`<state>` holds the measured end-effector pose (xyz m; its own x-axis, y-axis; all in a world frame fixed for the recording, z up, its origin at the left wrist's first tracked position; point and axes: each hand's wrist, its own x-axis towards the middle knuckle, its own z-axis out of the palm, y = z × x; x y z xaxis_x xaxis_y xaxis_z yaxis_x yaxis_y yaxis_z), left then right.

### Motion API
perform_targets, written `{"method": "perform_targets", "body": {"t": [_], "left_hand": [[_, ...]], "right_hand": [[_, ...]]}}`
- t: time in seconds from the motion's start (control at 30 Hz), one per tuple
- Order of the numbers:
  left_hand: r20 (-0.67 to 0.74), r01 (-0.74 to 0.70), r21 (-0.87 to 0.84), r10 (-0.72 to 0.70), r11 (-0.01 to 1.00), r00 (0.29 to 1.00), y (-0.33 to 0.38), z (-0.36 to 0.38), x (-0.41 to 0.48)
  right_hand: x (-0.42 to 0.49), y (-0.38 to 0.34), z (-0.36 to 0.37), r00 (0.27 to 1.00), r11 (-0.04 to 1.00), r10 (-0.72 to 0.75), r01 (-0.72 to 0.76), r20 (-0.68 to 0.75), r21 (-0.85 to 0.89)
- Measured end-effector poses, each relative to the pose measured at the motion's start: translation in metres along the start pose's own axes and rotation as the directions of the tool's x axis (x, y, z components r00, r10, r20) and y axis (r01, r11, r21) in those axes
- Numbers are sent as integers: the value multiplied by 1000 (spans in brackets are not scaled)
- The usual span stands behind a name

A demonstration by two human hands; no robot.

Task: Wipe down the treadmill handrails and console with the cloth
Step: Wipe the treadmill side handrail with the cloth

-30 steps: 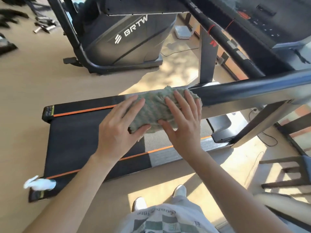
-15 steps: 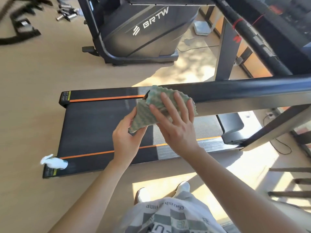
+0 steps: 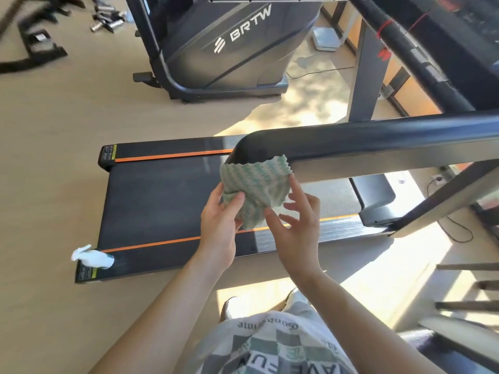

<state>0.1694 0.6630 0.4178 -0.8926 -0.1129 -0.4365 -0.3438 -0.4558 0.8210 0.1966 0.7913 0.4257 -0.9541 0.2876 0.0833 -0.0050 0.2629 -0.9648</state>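
Holding: green-and-white cloth (image 3: 256, 182), pinched between thumb and fingers of left hand (image 3: 218, 225), against handrail (image 3: 351, 141) end; right hand (image 3: 297, 228), fingers spread at cloth's right edge.

big dark machine marked brtw (image 3: 229, 49) sitting on the pale wood floor (image 3: 54, 117), thin black cable (image 3: 318, 71) trailing beside it. loose metal bits (image 3: 108, 21) and black frame pieces (image 3: 40, 47) scattered top left (pretty blurry). white spray bottle (image 3: 93, 258) lying lower left.

Person wears a checked grey-white lettered shirt (image 3: 272, 344) — and white shoes (image 3: 234, 306).
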Motion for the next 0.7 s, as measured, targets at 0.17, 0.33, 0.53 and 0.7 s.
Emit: {"method": "perform_targets", "body": {"t": [0.17, 0.33, 0.53, 0.7], "left_hand": [[-34, 80, 120, -77, 990, 996, 1, -1, 0], [68, 13, 321, -37, 947, 997, -8, -6, -11], [151, -155, 437, 97, 886, 984, 8, -15, -25], [-2, -319, 427, 354, 846, 935, 31, -19, -4]], "right_hand": [[-4, -19, -3, 946, 870, 284, -323, 156, 373], [5, -12, 7, 825, 692, 470, -565, 313, 449], [20, 2, -1, 791, 683, 545, -611, 278, 401], [37, 0, -3, 627, 279, 695, -685, 350, 673]]}}
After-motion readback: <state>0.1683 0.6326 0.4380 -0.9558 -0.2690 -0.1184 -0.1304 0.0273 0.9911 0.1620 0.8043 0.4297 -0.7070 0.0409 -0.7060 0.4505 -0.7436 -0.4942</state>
